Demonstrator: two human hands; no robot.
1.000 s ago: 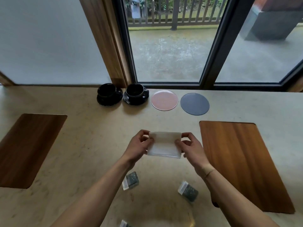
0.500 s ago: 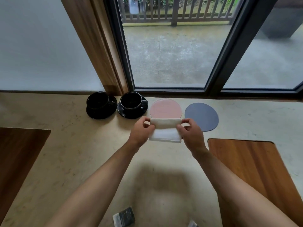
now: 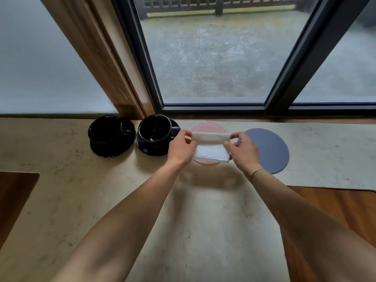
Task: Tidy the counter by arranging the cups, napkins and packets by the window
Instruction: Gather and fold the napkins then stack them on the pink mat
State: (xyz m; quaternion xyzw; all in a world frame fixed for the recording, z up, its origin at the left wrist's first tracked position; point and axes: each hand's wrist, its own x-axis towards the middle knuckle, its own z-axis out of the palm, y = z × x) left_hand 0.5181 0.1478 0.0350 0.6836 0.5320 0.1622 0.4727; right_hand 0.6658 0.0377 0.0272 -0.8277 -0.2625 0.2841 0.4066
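Note:
A folded white napkin point(image 3: 210, 148) is pinched at its two upper corners, my left hand point(image 3: 181, 148) on one and my right hand point(image 3: 241, 149) on the other. It hangs over the pink round coaster point(image 3: 209, 127) by the window, whether touching it I cannot tell. To the left, two black cups stand on black saucers, one point(image 3: 105, 131) further left and one point(image 3: 155, 131) beside my left hand. A grey round coaster point(image 3: 268, 149) lies to the right. No packets are in view.
The beige stone counter point(image 3: 203, 220) ends at a dark window frame point(image 3: 213, 107) and a wooden post point(image 3: 105, 58). Wooden placemats lie at the left edge point(image 3: 14, 196) and at the right point(image 3: 341, 208).
Both hands carried the napkin away from me, from mid-counter to over the pink coaster. The view tilted up toward the window, and the packets near me dropped out of view.

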